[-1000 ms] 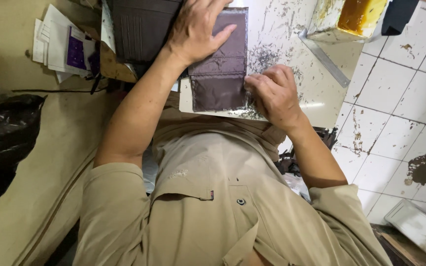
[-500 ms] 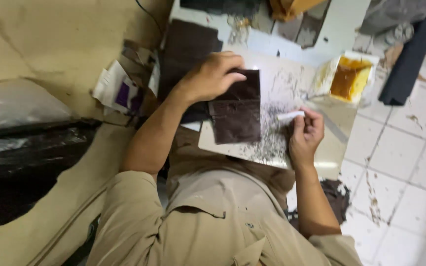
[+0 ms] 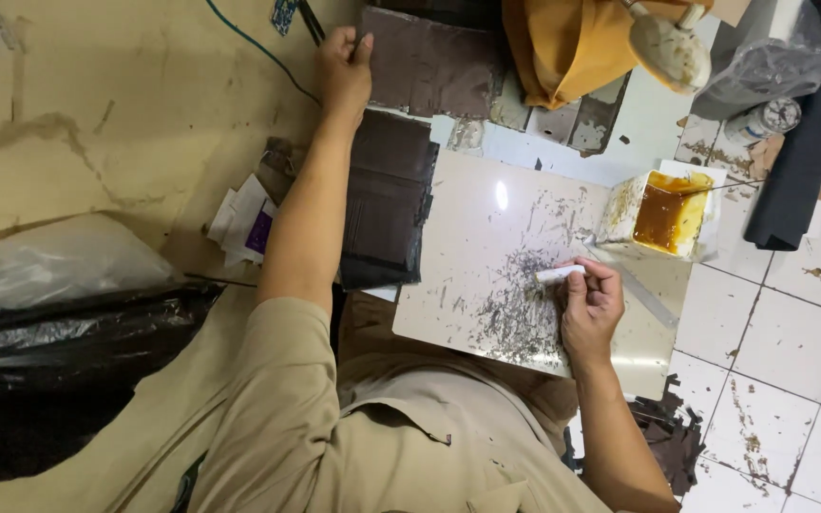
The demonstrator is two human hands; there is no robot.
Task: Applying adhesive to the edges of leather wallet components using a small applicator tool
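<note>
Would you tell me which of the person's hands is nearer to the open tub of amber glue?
Right. The right hand, holding a small white stick, sits just beside the glue tub; the left hand is far across, on a dark brown piece.

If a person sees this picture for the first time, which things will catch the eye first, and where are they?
The white board, smeared with dark marks, lies in the middle, and the right hand rests on it holding a small white stick. Beside it at the right stands a white tub of amber glue. At the top, the outstretched left hand grips the edge of a dark brown leather piece.
</note>
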